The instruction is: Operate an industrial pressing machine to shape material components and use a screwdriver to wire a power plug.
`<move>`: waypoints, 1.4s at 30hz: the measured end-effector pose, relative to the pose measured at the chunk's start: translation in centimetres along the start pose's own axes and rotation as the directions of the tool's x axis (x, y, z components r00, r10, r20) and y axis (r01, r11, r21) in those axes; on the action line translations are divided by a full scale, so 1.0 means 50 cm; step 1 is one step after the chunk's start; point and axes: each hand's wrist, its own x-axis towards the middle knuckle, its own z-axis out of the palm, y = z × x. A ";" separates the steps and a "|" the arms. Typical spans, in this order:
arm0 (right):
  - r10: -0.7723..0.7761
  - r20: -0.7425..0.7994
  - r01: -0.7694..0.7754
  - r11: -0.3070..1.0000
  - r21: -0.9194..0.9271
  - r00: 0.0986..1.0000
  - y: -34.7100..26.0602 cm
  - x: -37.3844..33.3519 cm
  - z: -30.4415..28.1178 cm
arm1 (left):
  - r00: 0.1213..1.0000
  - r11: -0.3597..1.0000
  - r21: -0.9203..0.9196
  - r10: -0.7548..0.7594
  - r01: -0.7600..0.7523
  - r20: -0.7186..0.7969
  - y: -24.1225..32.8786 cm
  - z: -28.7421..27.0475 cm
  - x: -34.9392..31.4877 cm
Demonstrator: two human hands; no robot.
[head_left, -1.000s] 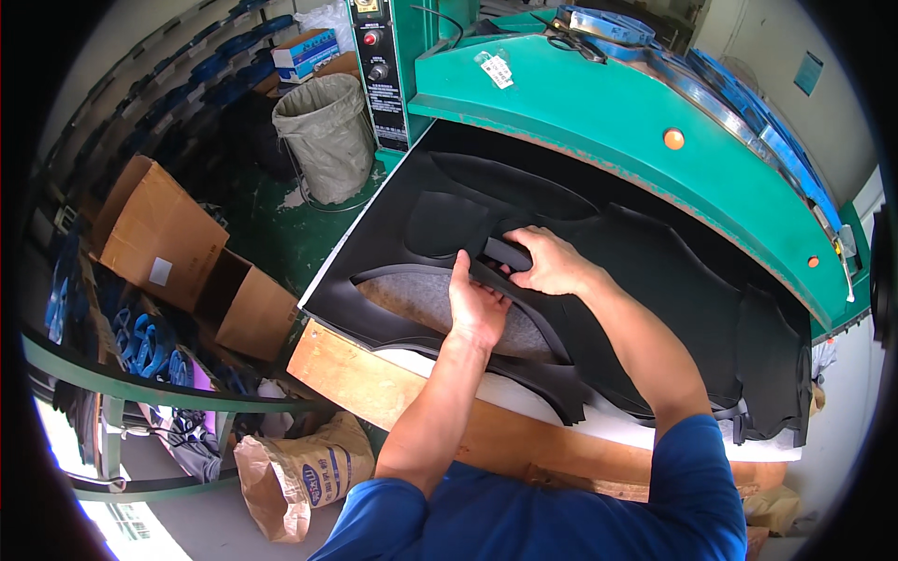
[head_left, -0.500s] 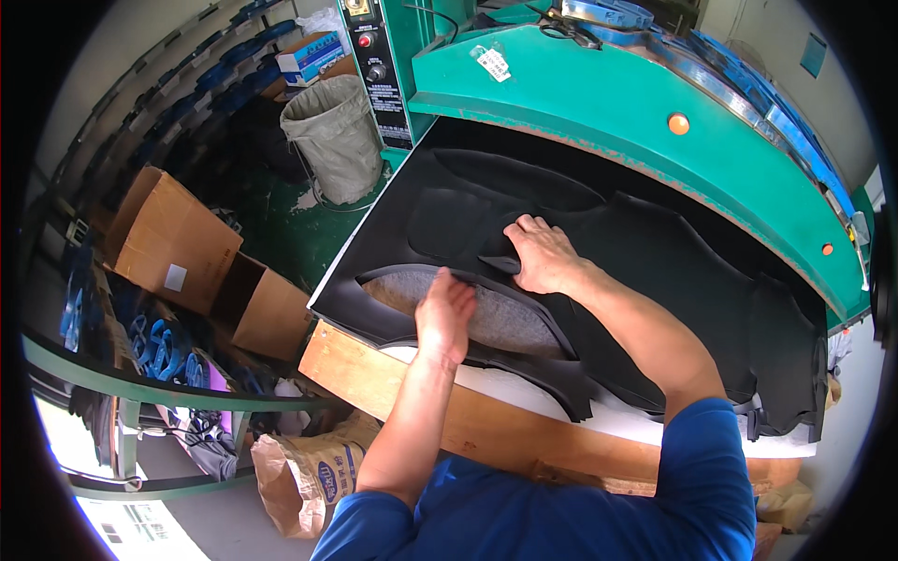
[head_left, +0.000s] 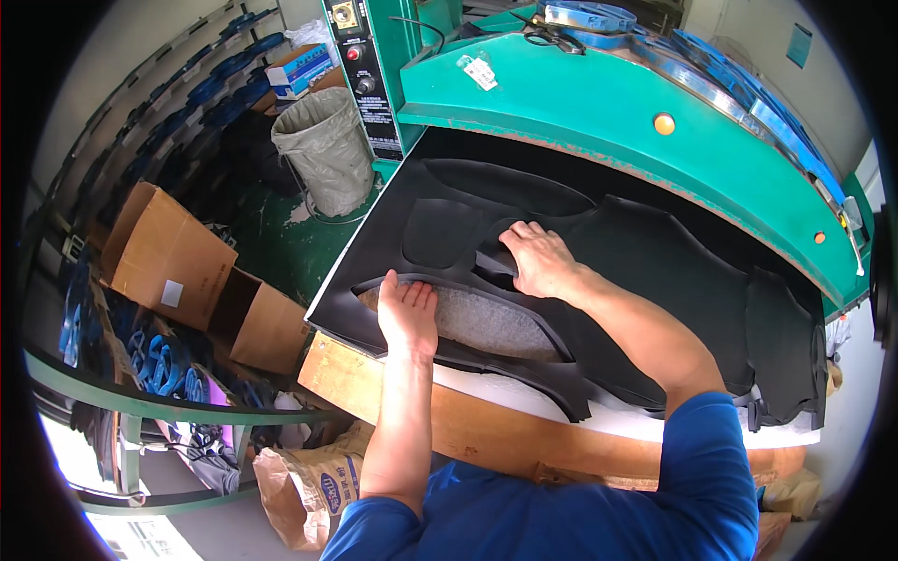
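Layers of black sheet material point(head_left: 645, 271) with curved cut outlines lie over the machine's bed. A long leaf-shaped opening in them bares a grey speckled surface point(head_left: 491, 323). My left hand point(head_left: 408, 316) rests at the left part of this opening, fingers stretched out, the tips near its upper edge, holding nothing. Just above the opening, my right hand point(head_left: 541, 262) has its fingers curled on a small black cut piece point(head_left: 496, 266), whose edge is lifted from the sheet. The fingertips partly hide that piece. A rounded cut shape point(head_left: 441, 234) lies flat to its left.
A green press beam point(head_left: 580, 93) spans the far side, with blue-edged cutting dies point(head_left: 589, 16) on top. A wooden board point(head_left: 468, 421) runs along the near edge. To the left stand a cardboard box point(head_left: 178, 257), a grey bin point(head_left: 327, 154) and a shelf of blue dies point(head_left: 159, 360).
My left hand has moved left along the opening, its fingers now straighter. My right hand keeps its hold, and the small piece's edge stands slightly more lifted. The view has shifted a little.
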 end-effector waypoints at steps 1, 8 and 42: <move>0.002 0.002 -0.002 1.000 -0.003 1.000 0.004 -0.002 -0.001 | 1.000 1.000 0.010 0.001 -0.001 0.000 0.000 0.005 -0.004; 0.042 0.070 -0.045 0.998 0.046 0.997 -0.004 -0.011 -0.020 | 1.000 1.000 0.017 -0.011 0.011 0.003 -0.001 -0.001 0.003; 0.198 -0.154 -0.121 0.905 0.407 0.968 -0.153 0.167 -0.072 | 0.969 0.975 -0.052 -0.205 0.214 0.135 0.019 -0.014 0.032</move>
